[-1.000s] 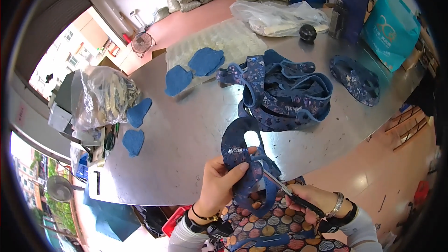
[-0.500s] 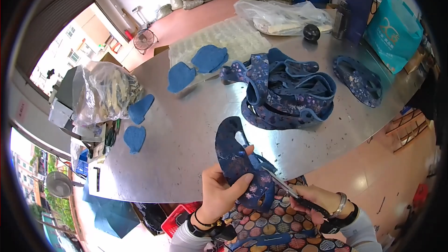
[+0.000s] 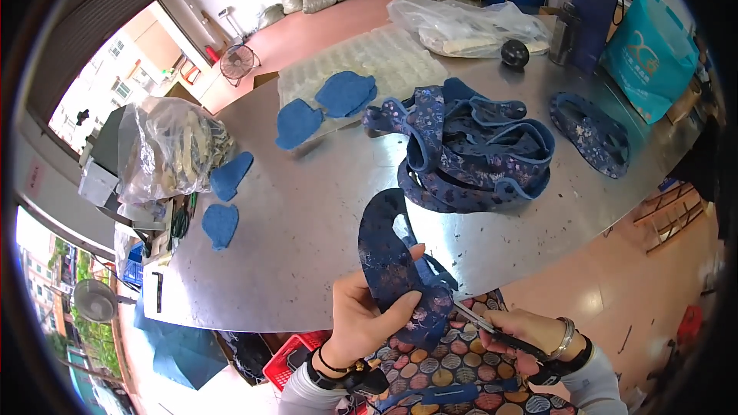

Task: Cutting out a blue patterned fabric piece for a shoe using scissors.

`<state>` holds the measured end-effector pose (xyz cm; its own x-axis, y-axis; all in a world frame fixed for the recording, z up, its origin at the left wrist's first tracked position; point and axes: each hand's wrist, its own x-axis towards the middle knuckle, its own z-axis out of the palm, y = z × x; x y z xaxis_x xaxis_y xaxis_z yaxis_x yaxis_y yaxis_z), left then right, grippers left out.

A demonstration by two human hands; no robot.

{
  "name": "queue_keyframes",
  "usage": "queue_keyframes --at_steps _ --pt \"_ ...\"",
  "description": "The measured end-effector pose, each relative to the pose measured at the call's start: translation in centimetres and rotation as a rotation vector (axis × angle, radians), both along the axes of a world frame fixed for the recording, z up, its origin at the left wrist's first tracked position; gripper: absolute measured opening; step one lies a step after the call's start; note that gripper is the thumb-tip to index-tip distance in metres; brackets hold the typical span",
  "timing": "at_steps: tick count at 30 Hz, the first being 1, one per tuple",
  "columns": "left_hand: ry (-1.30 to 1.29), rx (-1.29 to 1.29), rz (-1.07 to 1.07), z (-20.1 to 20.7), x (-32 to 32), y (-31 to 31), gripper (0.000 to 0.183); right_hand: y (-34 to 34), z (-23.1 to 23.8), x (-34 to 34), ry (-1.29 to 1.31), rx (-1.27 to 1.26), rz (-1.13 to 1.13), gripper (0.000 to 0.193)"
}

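A curved piece of dark blue floral fabric (image 3: 384, 265) hangs over the near edge of the steel table, pinched between the thumb and fingers of my left hand (image 3: 373, 313). My right hand (image 3: 530, 329) is closed around the black handles of a pair of scissors (image 3: 478, 320). The blades point up and left, their tips at the fabric's right edge; whether they touch it I cannot tell. Farther off lies a heap of matching floral fabric pieces with light blue binding (image 3: 480, 157). One more bound fabric piece (image 3: 573, 119) lies to its right.
Plain blue fabric pieces (image 3: 344, 94) lie on the steel table (image 3: 307, 238) at the back and left. A clear plastic bag (image 3: 173, 146) stands on the left, a teal bag (image 3: 649, 54) at the back right. Below the near edge sits a red basket (image 3: 280, 369).
The scissors have drawn back down and right, off the fabric's face to its edge, and their blades look closer together. The fabric in my left hand has shifted slightly right.
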<state>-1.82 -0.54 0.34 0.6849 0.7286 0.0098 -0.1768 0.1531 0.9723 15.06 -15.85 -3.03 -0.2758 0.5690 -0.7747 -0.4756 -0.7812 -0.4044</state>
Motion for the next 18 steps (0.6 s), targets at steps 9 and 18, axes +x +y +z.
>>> queue_keyframes --at_steps 9,18 --pt "-0.052 0.091 -0.123 -0.3 -0.7 0.7 0.015 -0.2 -1.3 0.3 -0.102 0.171 0.087 0.023" --pt "-0.044 0.079 -0.127 0.0 -0.1 0.6 0.018 -0.7 -1.8 1.1 -0.321 0.349 0.287 0.017"
